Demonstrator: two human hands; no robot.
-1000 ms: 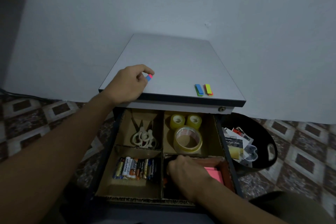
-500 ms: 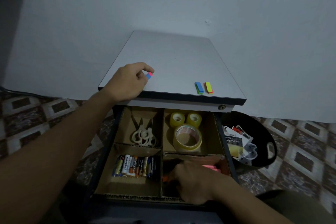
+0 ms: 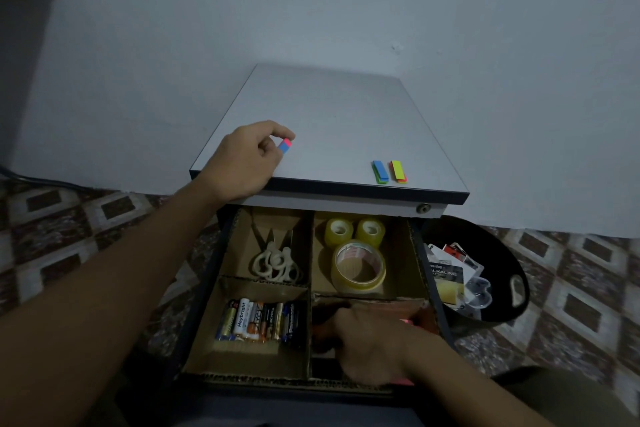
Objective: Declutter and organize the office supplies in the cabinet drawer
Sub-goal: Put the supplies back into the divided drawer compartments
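The right hand [image 3: 372, 345] is sliding a little nearer and rightward inside the near right compartment of the drawer [image 3: 437, 302]. It is spreading over the pink sticky pad [image 3: 406, 322], which is now showing only as thin slivers at the hand's edges.

cab top [image 3: 332, 121] mid free, tape [image 3: 360, 267] crowds back-r bin [image 3: 400, 253]

"Heybright" can be read on a white battery [image 3: 241, 319] in the front-left cardboard compartment [image 3: 239, 355], and "ALKALINE" is printed on a black package [image 3: 446, 276] in the black bin [image 3: 498, 246].
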